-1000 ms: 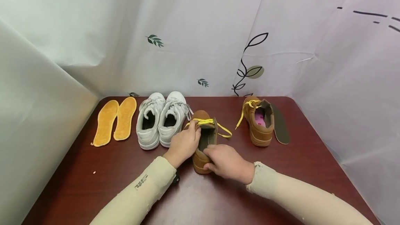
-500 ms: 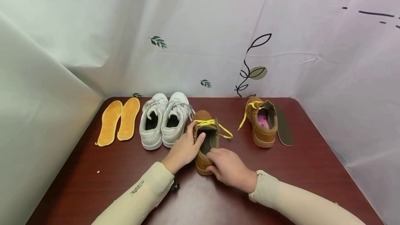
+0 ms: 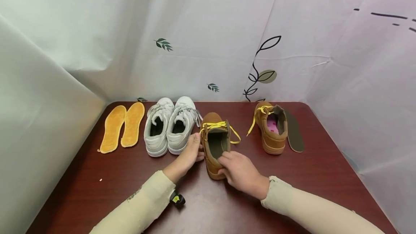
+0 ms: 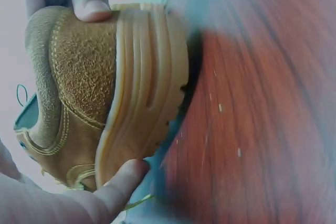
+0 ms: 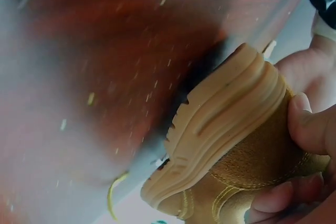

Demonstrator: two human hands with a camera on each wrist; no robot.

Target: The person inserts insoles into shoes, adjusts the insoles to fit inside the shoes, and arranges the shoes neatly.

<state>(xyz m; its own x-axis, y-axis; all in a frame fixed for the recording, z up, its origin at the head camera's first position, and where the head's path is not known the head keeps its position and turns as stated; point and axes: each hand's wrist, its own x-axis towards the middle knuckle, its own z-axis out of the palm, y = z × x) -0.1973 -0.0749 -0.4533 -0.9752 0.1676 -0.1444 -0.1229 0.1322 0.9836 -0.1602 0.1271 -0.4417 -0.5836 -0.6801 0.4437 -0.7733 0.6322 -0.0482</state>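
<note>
A brown suede shoe (image 3: 212,118) with yellow laces stands at the middle of the table, toe pointing away and its opening facing up. My right hand (image 3: 242,172) pinches its heel collar, fingers inside the opening and thumb on the back. In the right wrist view that thumb (image 5: 307,121) lies on the suede above the tan sole (image 5: 220,124). Along the shoe's left side, my left hand (image 3: 185,156) has its fingers extended against it. The left wrist view has a left-hand digit (image 4: 128,174) at the sole's edge. The shoe's inside looks dark olive.
Two white sneakers (image 3: 159,142) stand just left of the brown shoe. Two orange insoles (image 3: 112,127) lie farther left. Another brown shoe (image 3: 273,142), pink inside, stands at right beside a dark insole (image 3: 295,133). White curtains (image 3: 195,28) border the dark red table (image 3: 312,190).
My left hand has left the lace area and slid down and outward to the shoe's left side. The shoe's toe has swung slightly into fuller view. My right hand stays at the heel.
</note>
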